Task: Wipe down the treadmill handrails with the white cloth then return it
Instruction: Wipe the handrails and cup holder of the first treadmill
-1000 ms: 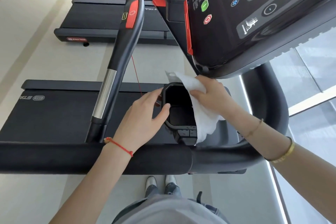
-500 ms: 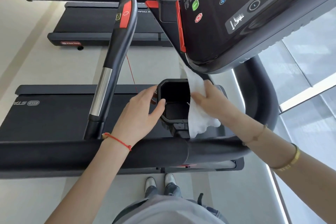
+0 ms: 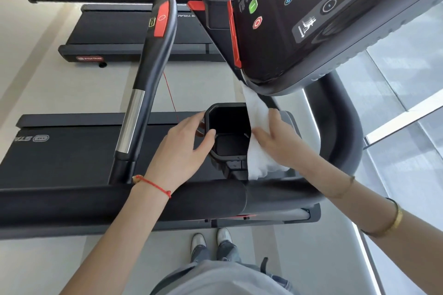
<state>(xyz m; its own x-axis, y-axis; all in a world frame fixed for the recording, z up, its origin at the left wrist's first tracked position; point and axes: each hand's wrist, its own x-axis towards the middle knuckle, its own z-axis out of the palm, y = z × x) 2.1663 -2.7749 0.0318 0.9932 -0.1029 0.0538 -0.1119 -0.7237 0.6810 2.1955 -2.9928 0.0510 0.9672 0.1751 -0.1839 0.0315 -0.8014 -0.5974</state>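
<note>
The white cloth hangs against the right side of a black cup holder under the treadmill console. My right hand presses the cloth there with flat fingers. My left hand grips the cup holder's left rim, thumb hooked inside. The padded black handrail runs across in front of me, below both wrists, and curves up on the right as a grey rail. A black and silver grip bar with a red pad rises left of my left hand.
The console with buttons overhangs at the upper right. The treadmill belt lies below the rails. A second treadmill stands beyond. A thin red cord hangs near the cup holder. Glass floor panels lie to the right.
My right hand slid the cloth from the cup holder's top edge down along its right side. My left hand kept its grip on the holder's left rim.
</note>
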